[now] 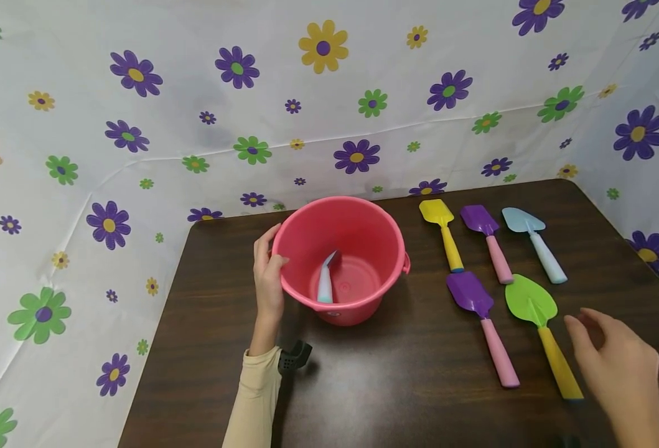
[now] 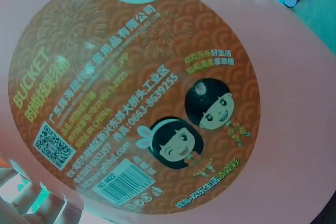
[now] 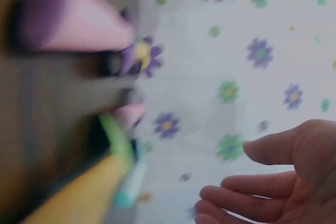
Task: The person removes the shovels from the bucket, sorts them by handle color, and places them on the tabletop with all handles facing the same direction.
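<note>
My left hand [image 1: 269, 274] holds the left rim of a pink bucket [image 1: 368, 233], thumb over the edge and fingers along the outside. The bucket is tilted toward me, and a small trowel with a pale blue handle [image 1: 325, 285] lies inside it. In the left wrist view the bucket's round printed label [image 2: 157, 103] fills most of the picture. Over the table's right side hovers my right hand [image 1: 620, 367], fingers loosely bent and nothing in them. Nearest to it is a trowel with a green blade [image 1: 531, 302] and yellow handle.
Left of the green trowel lies a purple trowel with a pink handle [image 1: 500, 354]. Behind them are a yellow trowel [image 1: 449, 246], another purple one [image 1: 496, 252] and a light blue one [image 1: 544, 255]. Flower-printed sheeting [image 1: 307, 124] hangs around the dark wooden table [image 1: 206, 348].
</note>
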The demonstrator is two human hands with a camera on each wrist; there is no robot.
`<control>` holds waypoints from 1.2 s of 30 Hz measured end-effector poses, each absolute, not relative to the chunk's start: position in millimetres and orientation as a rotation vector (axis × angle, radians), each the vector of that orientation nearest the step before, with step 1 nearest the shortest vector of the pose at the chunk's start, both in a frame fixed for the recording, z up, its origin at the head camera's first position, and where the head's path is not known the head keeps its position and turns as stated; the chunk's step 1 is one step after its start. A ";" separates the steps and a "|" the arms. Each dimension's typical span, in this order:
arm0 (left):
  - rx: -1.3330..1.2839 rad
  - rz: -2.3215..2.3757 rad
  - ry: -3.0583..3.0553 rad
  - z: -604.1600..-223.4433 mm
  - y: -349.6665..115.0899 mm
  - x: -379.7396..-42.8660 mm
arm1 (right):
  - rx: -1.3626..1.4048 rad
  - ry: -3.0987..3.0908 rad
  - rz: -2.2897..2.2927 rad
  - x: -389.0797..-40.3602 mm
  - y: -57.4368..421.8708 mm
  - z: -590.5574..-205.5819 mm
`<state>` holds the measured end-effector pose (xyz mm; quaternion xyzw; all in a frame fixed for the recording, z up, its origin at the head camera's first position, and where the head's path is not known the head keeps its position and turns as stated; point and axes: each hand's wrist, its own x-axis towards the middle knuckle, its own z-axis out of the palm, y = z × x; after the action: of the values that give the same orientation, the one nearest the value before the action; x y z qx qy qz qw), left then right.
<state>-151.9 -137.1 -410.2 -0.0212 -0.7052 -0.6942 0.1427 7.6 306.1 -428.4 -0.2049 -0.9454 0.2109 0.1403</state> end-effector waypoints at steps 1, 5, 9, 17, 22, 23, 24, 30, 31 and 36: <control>-0.061 -2.001 -2.034 -410.0 -137.2 -151.8 | -0.551 -2.679 0.605 6.8 302.1 -422.3; -0.064 -1.997 -2.037 -410.6 -137.5 -152.4 | -0.417 -2.579 0.596 2.8 287.7 -398.1; -0.071 -1.990 -2.039 -411.0 -137.7 -153.1 | -0.283 -2.509 0.626 -0.5 275.6 -381.1; -0.080 -2.003 -2.037 -411.9 -138.0 -153.7 | -0.121 -2.394 0.715 -5.2 254.1 -361.3; -0.078 -1.997 -2.029 -411.4 -138.7 -153.5 | 0.003 -2.358 0.766 -10.3 238.6 -346.9; -0.074 -1.995 -2.028 -411.4 -138.9 -153.4 | 0.035 -2.350 0.772 -11.8 235.1 -343.4; -0.071 -1.997 -2.026 -411.2 -139.0 -153.3 | 0.063 -2.346 0.780 -13.6 231.2 -339.6; -0.073 -2.004 -2.028 -411.1 -138.8 -152.8 | 0.261 -2.314 0.826 -26.1 209.2 -321.5; -0.075 -2.004 -2.028 -411.1 -138.7 -152.8 | 0.290 -2.312 0.831 -28.2 205.8 -319.3; -0.076 -2.001 -2.030 -410.8 -138.0 -152.9 | 0.418 -2.299 0.876 -39.3 186.9 -309.6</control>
<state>-152.9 -138.0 -410.8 -0.0263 -0.7044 -0.6944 0.1443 -39.3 186.9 -309.6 0.1589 -0.8736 0.3330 0.3173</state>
